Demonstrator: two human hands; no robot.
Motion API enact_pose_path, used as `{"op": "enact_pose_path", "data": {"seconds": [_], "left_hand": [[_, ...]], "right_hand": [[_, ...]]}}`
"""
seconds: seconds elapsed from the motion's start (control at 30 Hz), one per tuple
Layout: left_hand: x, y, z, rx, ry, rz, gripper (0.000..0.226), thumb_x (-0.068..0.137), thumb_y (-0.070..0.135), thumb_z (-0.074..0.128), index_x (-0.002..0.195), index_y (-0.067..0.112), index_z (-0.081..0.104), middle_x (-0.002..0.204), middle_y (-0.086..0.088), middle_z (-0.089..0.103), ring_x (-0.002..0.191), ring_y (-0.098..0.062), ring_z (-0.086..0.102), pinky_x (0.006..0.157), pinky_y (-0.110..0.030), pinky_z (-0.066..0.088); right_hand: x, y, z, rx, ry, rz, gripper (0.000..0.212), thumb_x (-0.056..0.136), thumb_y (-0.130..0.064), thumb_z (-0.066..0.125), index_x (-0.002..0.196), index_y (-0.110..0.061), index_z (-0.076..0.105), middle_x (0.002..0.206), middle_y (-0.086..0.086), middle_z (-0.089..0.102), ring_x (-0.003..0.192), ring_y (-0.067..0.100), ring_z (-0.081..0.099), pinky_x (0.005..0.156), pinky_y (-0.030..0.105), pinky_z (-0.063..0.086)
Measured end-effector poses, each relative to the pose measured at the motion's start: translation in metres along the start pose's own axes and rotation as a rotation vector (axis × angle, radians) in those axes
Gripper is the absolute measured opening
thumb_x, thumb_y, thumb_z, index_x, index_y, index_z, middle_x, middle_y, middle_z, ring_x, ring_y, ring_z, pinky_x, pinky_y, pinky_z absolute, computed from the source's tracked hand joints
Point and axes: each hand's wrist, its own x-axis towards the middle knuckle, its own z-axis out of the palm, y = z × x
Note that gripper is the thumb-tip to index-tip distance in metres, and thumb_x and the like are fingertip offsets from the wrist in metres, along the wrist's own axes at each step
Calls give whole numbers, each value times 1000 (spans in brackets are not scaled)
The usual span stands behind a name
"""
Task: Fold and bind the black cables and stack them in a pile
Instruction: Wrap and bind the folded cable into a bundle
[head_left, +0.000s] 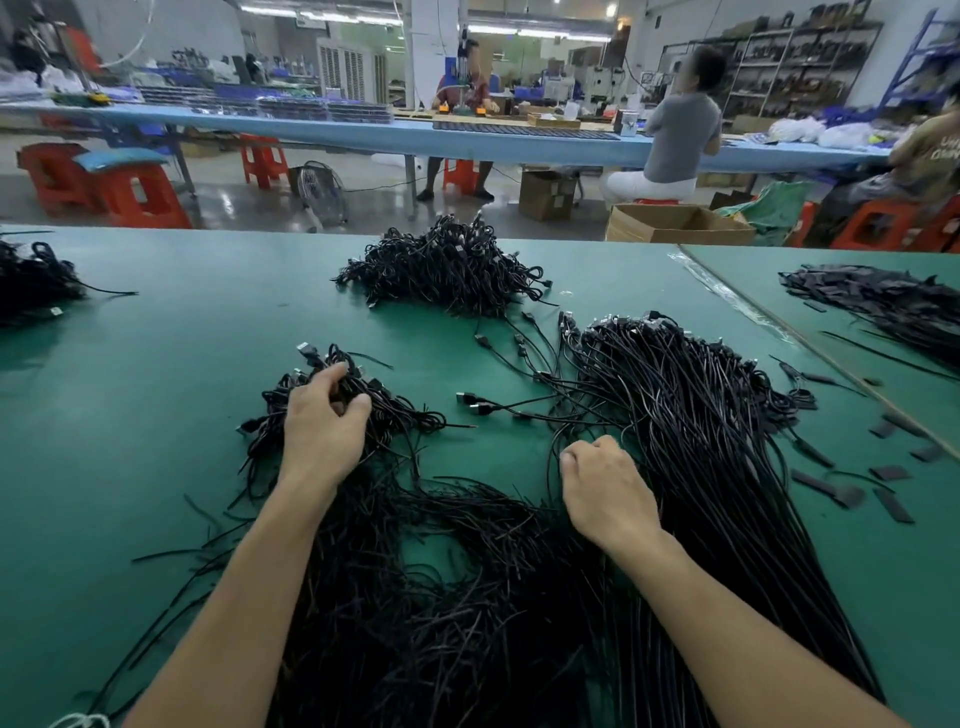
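Observation:
Loose black cables (696, 415) lie in a long sheaf on the right of the green table (171, 364), their plugs fanned toward the middle. A small heap of folded cables (400, 410) sits left of centre. My left hand (324, 421) rests on that heap with fingers curled round a folded cable bundle. At the sheaf's near left edge my right hand (605, 488) is curled, pinching a thin cable. A bigger pile of bound cables (447, 270) stands at the far middle. Thin black ties (457, 597) spread between my forearms.
Another cable heap (31, 283) lies at the far left edge. Flat black strips (883, 304) are piled on the adjoining table at right, with loose pieces (852, 493) scattered near the sheaf. People sit at a blue bench (363, 137) beyond; red stools and cardboard boxes stand on the floor.

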Motion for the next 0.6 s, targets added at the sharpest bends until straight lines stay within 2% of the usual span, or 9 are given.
{"op": "enact_pose_path", "data": {"seconds": [0.1, 0.2, 0.3, 0.37, 0.43, 0.5, 0.53, 0.6], "left_hand": [[-6, -3, 6, 188, -68, 40, 51, 98, 23, 59, 147, 27, 45, 143, -9, 40, 129, -30, 42, 114, -48, 34], [-14, -2, 9, 228, 14, 98, 46, 96, 18, 61, 140, 29, 52, 132, -7, 39, 127, -29, 37, 109, -36, 31], [-24, 8, 9, 186, 134, 229, 33, 94, 12, 63, 120, 31, 61, 111, 3, 40, 110, -22, 49, 97, -28, 38], [-33, 19, 10, 147, 1, 354, 34, 91, 6, 65, 108, 36, 62, 104, 9, 50, 97, -8, 57, 89, -19, 48], [-47, 30, 15, 126, -292, 465, 47, 88, 6, 68, 114, 44, 59, 110, 17, 54, 101, 4, 53, 88, -16, 48], [-62, 38, 26, 136, -510, 579, 56, 87, 16, 72, 129, 48, 53, 123, 24, 50, 116, 6, 46, 100, -22, 42], [-69, 41, 33, 123, -551, 634, 53, 88, 20, 71, 132, 45, 52, 126, 28, 49, 121, 6, 43, 103, -26, 39], [-76, 43, 42, 49, -558, 698, 34, 91, 16, 66, 121, 31, 62, 126, 25, 51, 123, 3, 45, 104, -28, 40]], "right_hand": [[2, -12, 2, -90, -81, 44, 41, 99, -50, 46, 114, -14, 60, 121, 5, 48, 112, 25, 49, 86, 38, 48], [5, -17, -1, -139, -123, 62, 29, 98, -35, 54, 118, -14, 58, 125, 8, 48, 114, 26, 48, 87, 37, 48], [6, -16, -11, 70, -88, 109, 16, 98, -25, 51, 103, -14, 62, 114, 7, 55, 100, 24, 57, 84, 39, 53], [4, -17, -24, 361, -85, 141, 11, 99, -21, 50, 98, -15, 59, 101, 7, 63, 87, 23, 65, 81, 43, 57], [-4, -25, -42, 636, -116, 114, 11, 101, -18, 49, 97, -19, 59, 87, 5, 68, 72, 17, 67, 70, 38, 58], [-22, -37, -60, 676, -134, -55, 15, 100, -20, 52, 89, -26, 61, 75, -6, 66, 62, 8, 59, 60, 28, 51], [-33, -44, -69, 667, -141, -167, 16, 98, -22, 56, 84, -27, 62, 70, -10, 64, 60, 3, 56, 59, 24, 47], [-57, -56, -83, 688, -167, -375, 15, 93, -31, 61, 79, -28, 65, 65, -15, 61, 57, -1, 53, 58, 17, 42]]}}
